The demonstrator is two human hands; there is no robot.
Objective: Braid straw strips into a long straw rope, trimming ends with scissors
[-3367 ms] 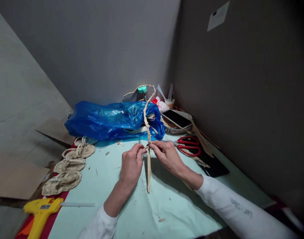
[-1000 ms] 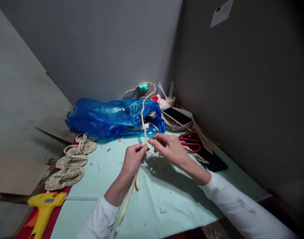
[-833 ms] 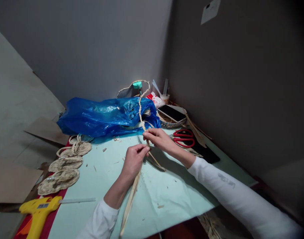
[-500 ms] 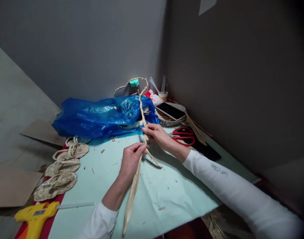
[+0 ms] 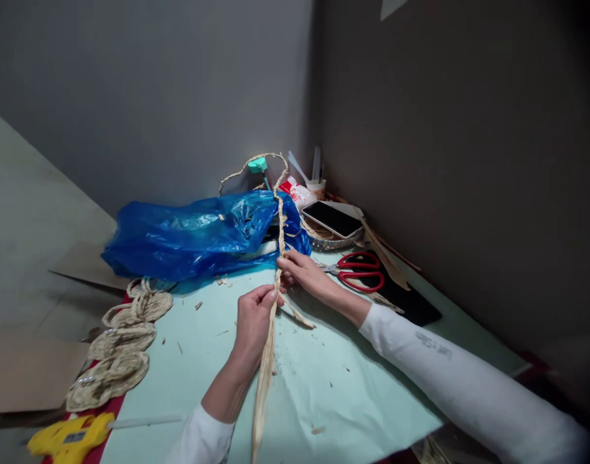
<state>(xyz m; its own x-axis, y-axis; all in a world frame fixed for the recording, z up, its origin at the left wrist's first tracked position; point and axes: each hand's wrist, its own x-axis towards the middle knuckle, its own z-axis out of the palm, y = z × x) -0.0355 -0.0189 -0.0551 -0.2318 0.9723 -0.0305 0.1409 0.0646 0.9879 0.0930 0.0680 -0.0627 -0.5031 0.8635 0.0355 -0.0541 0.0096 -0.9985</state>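
Observation:
A pale twisted cord of dried plant fibre [image 5: 281, 222] rises from my hands, passes in front of the blue bag and loops over at the back. My right hand [image 5: 302, 270] pinches the cord from the right. Just below and to the left, my left hand [image 5: 256, 316] grips its lower end between thumb and fingers. Under the left hand a long flat loose strip [image 5: 263, 393] hangs toward the table's front edge. A shorter loose end [image 5: 299, 316] sticks out to the lower right. The fingertips behind the cord are partly hidden.
A blue plastic bag [image 5: 193, 235] lies at the back. Red-handled scissors [image 5: 360, 270] and a phone [image 5: 333, 219] on a round basket [image 5: 331, 243] are at right. Coiled woven pieces [image 5: 123, 341] line the left edge, near a yellow glue gun [image 5: 72, 438].
The view has shifted slightly. Both hands keep their pinch on the cord, and the hanging strip's lower end has swung a little to the right.

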